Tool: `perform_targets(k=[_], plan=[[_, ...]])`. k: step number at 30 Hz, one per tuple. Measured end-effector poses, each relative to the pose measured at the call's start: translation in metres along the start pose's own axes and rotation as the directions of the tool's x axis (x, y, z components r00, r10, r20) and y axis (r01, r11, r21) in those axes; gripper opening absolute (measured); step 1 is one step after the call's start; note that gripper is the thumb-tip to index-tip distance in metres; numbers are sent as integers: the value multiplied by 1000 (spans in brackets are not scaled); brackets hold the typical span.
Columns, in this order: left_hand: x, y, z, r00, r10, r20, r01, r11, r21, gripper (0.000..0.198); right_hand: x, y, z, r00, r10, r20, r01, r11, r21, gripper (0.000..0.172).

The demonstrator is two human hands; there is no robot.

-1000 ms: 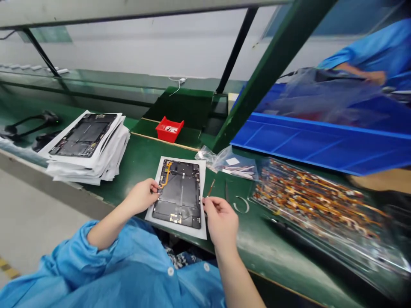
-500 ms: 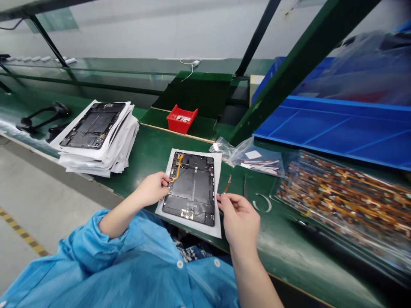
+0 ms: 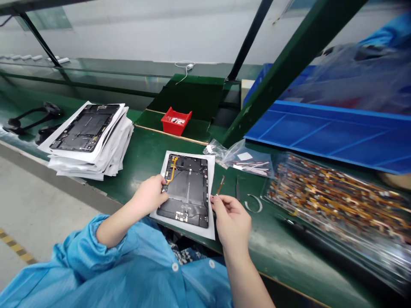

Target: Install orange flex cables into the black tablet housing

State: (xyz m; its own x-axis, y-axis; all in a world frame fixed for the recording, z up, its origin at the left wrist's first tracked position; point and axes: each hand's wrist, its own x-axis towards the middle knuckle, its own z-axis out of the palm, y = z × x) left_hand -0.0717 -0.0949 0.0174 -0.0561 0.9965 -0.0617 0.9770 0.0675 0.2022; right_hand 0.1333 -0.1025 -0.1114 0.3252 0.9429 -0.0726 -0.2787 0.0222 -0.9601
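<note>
An opened tablet housing [image 3: 184,192], dark inside, lies on a white sheet [image 3: 210,220] in front of me. An orange flex cable [image 3: 174,167] runs along its upper left side. My left hand [image 3: 150,194] is at the housing's left edge, fingers curled, fingertips by the cable's lower end; what they grip, if anything, is hidden. Beyond the right edge, my right hand [image 3: 233,218] pinches a thin copper-coloured flex strip [image 3: 220,185], its free end pointing up and away. Dark tweezers [image 3: 237,188] and a curled white strip [image 3: 254,204] lie right of this hand.
Left stands a stack of white sheets [image 3: 111,160] topped by another tablet housing [image 3: 85,128]. A red bin [image 3: 176,122] sits at the back. Plastic bags [image 3: 252,162], a clear tray of flex cables [image 3: 334,196] and a blue rack [image 3: 321,128] are to the right. A green post slants above.
The whole view has shifted slightly, so things appear a little further left. My left thumb and fingers have shifted a little at the housing's edge. My right hand still pinches the copper-coloured strip.
</note>
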Motion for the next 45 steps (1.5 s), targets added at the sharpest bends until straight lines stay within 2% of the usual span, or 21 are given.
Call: perform_targets(k=[7,14,20,25,29,45], plan=[[-3,10,2,1000,-8,-11,9,992,124,36,-1,-8,2,1000,-3,-7,3,1000,-19,52],[-6,15,1,1000,-24,-14,26,989,148,35,-2,-11,3,1000,-25,0,25,999,-28,50],[-2,6,-7,1000,-2,4,2,999,48,31,-2,-9,2,1000,-23,0,23,999,-32,49],[5,-12,-14,994,41,104,-28,991,-129,25,-1,-3,0,1000,-15,10,15,1000,-23,52],[6,-16,-13,990,29,136,-5,985,-172,23,0,0,0,1000,-21,15,21,1000,-12,51],[-1,14,-2,1000,-7,6,6,992,126,33,-2,-9,2,997,-68,22,69,997,-40,46]])
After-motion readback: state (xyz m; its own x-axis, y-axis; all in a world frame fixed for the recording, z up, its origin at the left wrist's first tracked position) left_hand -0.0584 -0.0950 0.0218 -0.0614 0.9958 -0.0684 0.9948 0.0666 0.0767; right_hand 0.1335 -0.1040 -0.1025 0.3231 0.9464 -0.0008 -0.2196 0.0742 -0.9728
